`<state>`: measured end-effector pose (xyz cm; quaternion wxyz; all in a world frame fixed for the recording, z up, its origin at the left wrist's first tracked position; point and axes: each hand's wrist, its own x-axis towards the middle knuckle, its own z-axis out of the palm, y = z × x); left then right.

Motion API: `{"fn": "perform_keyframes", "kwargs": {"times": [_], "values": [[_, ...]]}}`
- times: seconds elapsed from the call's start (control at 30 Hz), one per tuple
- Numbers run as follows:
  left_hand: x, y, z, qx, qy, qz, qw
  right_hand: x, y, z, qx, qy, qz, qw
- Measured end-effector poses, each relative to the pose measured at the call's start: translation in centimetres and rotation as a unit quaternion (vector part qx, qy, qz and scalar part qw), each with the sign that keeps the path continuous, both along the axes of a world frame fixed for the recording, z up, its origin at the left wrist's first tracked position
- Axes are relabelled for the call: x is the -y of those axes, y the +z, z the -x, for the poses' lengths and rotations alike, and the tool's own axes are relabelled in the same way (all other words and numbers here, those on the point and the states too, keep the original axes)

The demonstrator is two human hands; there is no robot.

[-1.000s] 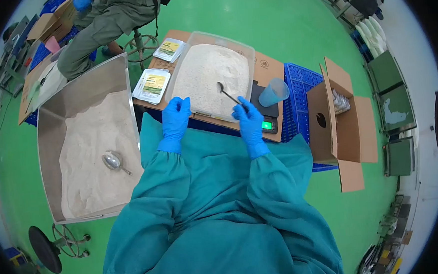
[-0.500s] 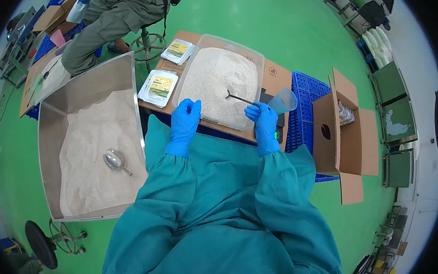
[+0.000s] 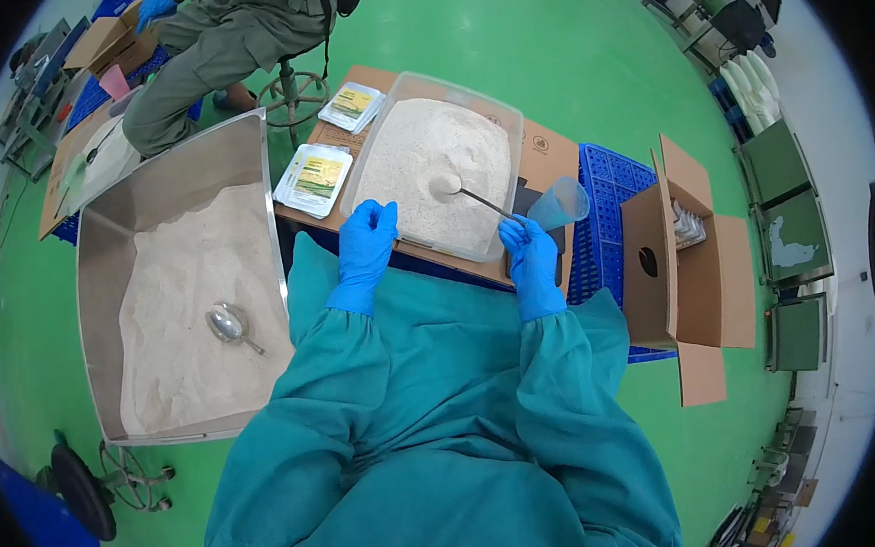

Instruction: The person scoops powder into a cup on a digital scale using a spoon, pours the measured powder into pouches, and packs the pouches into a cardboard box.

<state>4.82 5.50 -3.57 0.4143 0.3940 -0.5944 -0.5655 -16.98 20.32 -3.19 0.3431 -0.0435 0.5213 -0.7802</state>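
My right hand (image 3: 532, 258), in a blue glove, is closed around the dark handle of a long measuring spoon (image 3: 482, 202). Its bowl is heaped with pale powder (image 3: 445, 184) and sits at the powder's surface in a clear plastic tub (image 3: 517, 133). Gloved as well, my left hand (image 3: 367, 244) is at the tub's near left corner with fingertips pinched together; whatever may be between them is too small to make out. Two stacks of flat packets with yellow-green labels (image 3: 317, 177) lie left of the tub. Beside my right hand a translucent blue cup (image 3: 561, 204) leans tilted.
A large metal bin (image 3: 280, 233) of powder with a metal scoop (image 3: 227, 323) stands on my left. To the right are a blue crate (image 3: 612, 183) and an open cardboard box (image 3: 648, 271) with packets inside. Another person (image 3: 243, 35) sits on a stool beyond the bin.
The spoon's bowl now carries a heap of powder; before, it was down in the powder. My right hand has drawn slightly towards me. My left hand has hardly moved.
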Motion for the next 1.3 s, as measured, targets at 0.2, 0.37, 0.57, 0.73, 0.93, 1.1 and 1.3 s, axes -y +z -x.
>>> {"fn": "perform_keyframes", "kwargs": {"times": [0.2,0.37,0.57,0.73,0.93,1.1,1.3], "values": [[0.0,-0.2,-0.1,-0.001,0.001,0.0,1.0,-0.9,1.2,0.0,-0.003,0.003,0.007,1.0],[0.0,-0.3,-0.1,0.011,0.002,0.007,1.0,-1.4,2.9,0.0,-0.003,0.002,0.007,1.0],[-0.1,-0.3,-0.1,0.003,0.004,0.002,1.0,-1.9,4.0,0.5,0.007,-0.01,0.005,1.0],[-0.3,0.2,-0.3,0.014,0.001,0.008,1.0,-2.5,4.8,0.8,-0.006,-0.017,0.014,1.0],[-0.3,0.1,-0.3,0.003,-0.004,0.003,1.0,-3.3,6.6,2.0,0.023,-0.043,0.028,0.998],[-0.3,0.1,-0.2,0.002,-0.004,0.0,1.0,-5.1,7.9,3.8,0.014,-0.072,0.032,0.997],[-0.5,0.3,-0.2,-0.001,-0.008,0.001,1.0,-8.3,7.8,7.6,-0.003,-0.103,0.052,0.993]]}}
